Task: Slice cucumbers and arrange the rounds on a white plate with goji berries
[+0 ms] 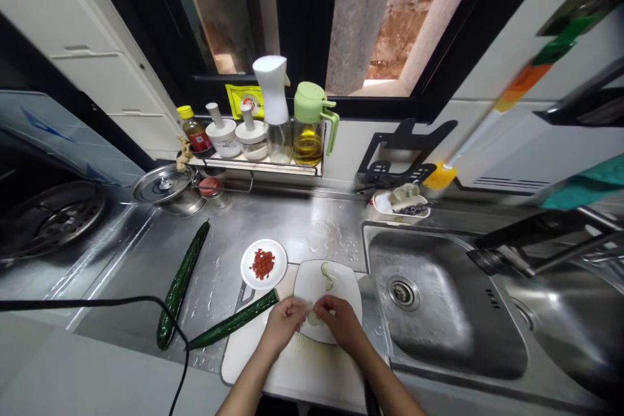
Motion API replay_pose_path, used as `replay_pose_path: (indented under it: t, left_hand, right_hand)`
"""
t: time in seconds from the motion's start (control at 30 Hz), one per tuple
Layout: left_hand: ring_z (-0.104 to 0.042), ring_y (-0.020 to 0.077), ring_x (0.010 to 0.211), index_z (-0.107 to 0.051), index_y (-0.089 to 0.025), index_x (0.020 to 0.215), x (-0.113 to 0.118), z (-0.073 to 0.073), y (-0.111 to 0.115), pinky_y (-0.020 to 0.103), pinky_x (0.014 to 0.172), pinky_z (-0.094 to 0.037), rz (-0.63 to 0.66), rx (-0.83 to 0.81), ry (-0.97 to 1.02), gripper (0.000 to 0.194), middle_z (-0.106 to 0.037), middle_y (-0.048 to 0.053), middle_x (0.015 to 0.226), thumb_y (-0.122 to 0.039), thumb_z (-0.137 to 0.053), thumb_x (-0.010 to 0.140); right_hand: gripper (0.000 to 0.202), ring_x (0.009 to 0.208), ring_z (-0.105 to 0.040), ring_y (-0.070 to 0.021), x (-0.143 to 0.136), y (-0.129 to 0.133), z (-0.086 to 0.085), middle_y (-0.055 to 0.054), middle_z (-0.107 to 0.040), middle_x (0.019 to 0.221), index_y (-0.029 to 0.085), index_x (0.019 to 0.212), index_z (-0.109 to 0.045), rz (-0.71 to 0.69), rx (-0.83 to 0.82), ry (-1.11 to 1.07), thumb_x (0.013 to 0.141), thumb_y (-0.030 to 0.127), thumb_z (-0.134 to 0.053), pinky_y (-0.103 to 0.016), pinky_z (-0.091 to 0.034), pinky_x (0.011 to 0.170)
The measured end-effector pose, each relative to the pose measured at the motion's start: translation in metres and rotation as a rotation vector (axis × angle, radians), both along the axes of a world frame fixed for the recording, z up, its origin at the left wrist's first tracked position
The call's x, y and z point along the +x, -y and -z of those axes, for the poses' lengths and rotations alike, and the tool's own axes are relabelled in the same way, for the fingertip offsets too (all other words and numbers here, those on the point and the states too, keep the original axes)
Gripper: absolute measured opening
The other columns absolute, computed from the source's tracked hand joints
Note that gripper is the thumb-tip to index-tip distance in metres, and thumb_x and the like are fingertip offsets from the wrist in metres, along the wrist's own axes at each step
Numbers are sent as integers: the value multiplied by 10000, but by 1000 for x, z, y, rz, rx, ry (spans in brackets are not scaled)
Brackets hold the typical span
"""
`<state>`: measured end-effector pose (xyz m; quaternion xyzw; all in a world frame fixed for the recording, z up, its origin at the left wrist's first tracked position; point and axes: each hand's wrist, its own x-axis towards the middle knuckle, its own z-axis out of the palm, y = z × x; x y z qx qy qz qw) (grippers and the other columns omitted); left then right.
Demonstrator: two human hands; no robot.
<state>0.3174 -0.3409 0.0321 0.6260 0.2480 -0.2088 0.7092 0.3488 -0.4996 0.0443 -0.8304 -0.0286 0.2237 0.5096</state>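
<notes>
Over a white square plate (348, 286), my left hand (287, 318) and my right hand (338, 320) meet with fingertips pinched. Between them is a thin, pale cucumber slice (313, 318), partly hidden by the fingers. Two curved cucumber slices (327, 276) lie near the plate's far edge, forming an S shape. Under the plate is a white cutting board (292, 370). A cut cucumber (238, 320) rests with its cut end on the board, close to my left hand. Beyond it stands a small white plate (247, 266) of red dried berries (263, 263).
A whole cucumber (182, 286) lies left on the steel counter; a black cable (146, 299) crosses in front. To the right is a sink (439, 338) with a faucet (492, 260). Behind, a shelf (273, 166) holds seasoning jars and an oil bottle (308, 130). A lidded pot (168, 188) stands back left.
</notes>
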Motion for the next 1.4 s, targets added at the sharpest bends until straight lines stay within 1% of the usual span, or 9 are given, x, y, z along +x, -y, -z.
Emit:
replay_pose_path:
  t: [0.1, 0.23, 0.37, 0.5, 0.63, 0.8, 1.03, 1.2, 1.4]
  left_hand:
    - [-413, 44, 364, -570, -154, 768, 1, -3, 6, 159, 379, -192, -58, -118, -289, 419, -551, -39, 511, -555, -656, 684]
    - [-490, 41, 387, -544, -144, 769, 7, -6, 13, 117, 355, -257, -125, -431, -571, 327, -617, 8, 588, -461, -625, 784]
    - [-536, 33, 430, -582, -107, 768, 16, -6, 15, 97, 358, -319, -154, -641, -659, 181, -634, 23, 625, -276, -622, 817]
    - [-581, 55, 494, -616, -108, 847, 21, -2, 19, 106, 384, -338, -171, -641, -590, 134, -642, 20, 639, -155, -680, 739]
    - [-605, 83, 552, -594, -141, 940, 23, 5, 25, 139, 453, -352, -167, -486, -397, 364, -653, 17, 660, -141, -760, 616]
    - [-549, 83, 531, -578, -135, 1049, 27, 10, 34, 183, 497, -326, -65, -180, -93, 558, -612, -28, 589, -266, -791, 550]
    - [-408, 64, 480, -608, -158, 908, 33, 19, 41, 200, 523, -331, -29, 104, 189, 320, -445, -93, 511, -301, -691, 634]
    - [-485, 93, 556, -595, -181, 811, 38, 22, 42, 204, 577, -380, 35, 370, 275, 144, -508, -60, 570, -251, -632, 691]
    - [-559, 114, 628, -578, -197, 850, 48, 19, 44, 212, 639, -408, 109, 547, 316, 94, -597, -26, 670, -204, -562, 758]
  right_hand:
    - [230, 648, -526, -151, 1, 5, -2, -3, -588, 642, 196, 669, -599, 15, 23, -1, 754, 381, -491, -263, -402, 632]
    - [243, 658, -521, -153, 2, 8, -7, -1, -588, 666, 200, 701, -613, 24, 28, 10, 757, 401, -488, -267, -394, 635]
    - [232, 695, -528, -164, 3, 13, -12, -5, -605, 693, 208, 714, -631, 25, 8, 25, 747, 403, -509, -278, -388, 666]
    - [233, 686, -531, -162, 5, 20, -14, 2, -603, 665, 210, 688, -621, 10, 7, 22, 751, 408, -515, -279, -395, 684]
    - [230, 675, -538, -158, 8, 26, -11, 2, -611, 660, 209, 678, -604, 2, 16, -5, 761, 392, -492, -268, -407, 668]
    - [230, 604, -531, -145, 16, 30, 0, -3, -616, 618, 193, 644, -601, 14, -16, -73, 752, 361, -488, -256, -391, 593]
    - [177, 555, -505, -124, 37, 35, 18, 0, -609, 560, 173, 580, -613, 7, -119, -133, 702, 286, -551, -241, -353, 548]
    - [142, 549, -512, -119, 52, 38, 23, 4, -621, 562, 157, 628, -666, -56, -189, -154, 691, 222, -556, -224, -355, 526]
    - [164, 564, -524, -132, 75, 39, 17, 2, -603, 522, 174, 575, -659, -126, -390, -64, 702, 263, -606, -236, -320, 530]
